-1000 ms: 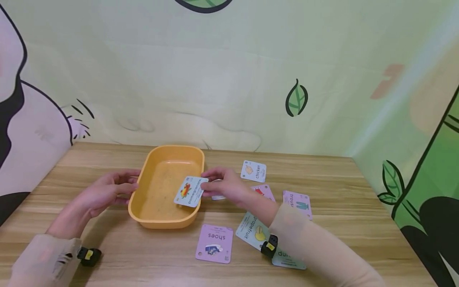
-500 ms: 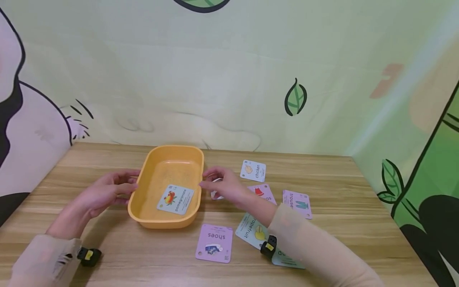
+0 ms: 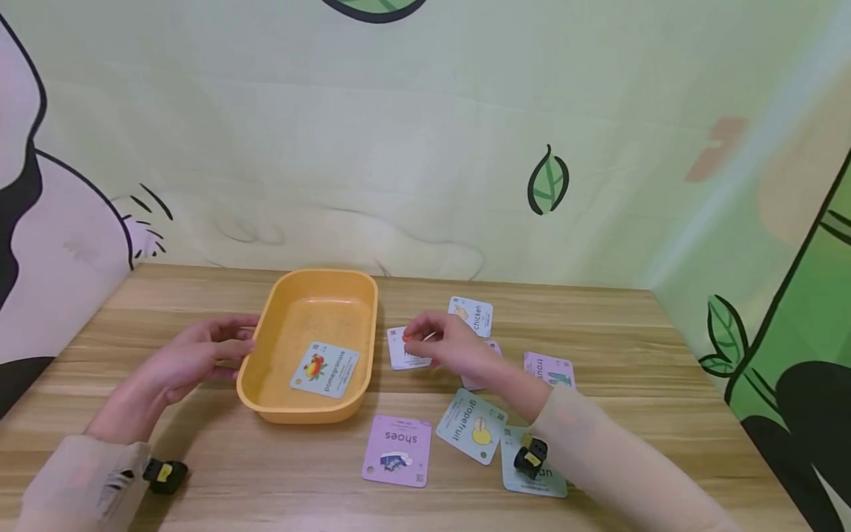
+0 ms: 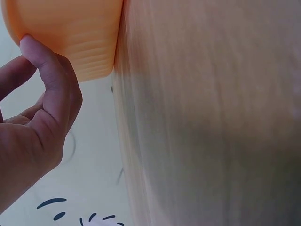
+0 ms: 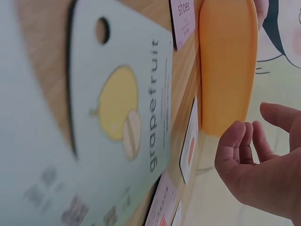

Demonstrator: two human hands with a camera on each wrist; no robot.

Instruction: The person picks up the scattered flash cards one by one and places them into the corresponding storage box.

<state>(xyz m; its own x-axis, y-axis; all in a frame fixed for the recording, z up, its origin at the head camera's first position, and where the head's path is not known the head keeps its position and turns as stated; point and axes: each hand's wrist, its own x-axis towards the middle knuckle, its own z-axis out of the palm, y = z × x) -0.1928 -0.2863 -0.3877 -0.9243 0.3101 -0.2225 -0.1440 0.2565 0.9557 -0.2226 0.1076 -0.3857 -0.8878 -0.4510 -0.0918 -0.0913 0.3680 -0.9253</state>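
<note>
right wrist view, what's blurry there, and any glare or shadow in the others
Right wrist: the pale-blue rectangular grapefruit card has blurred codes but a readable name; head: a pale diagonal streak crosses the green printed backdrop; left wrist: shadow dims the brown wood-grain tabletop.

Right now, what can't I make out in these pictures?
Trousers card, head view: lower part behind right sleeve.
Rightmost green card, head view: picture largely behind wrist device.
White card by tray, head view: word partly behind right fingers.
Grapefruit card, right wrist view: code blurred up close.
</note>
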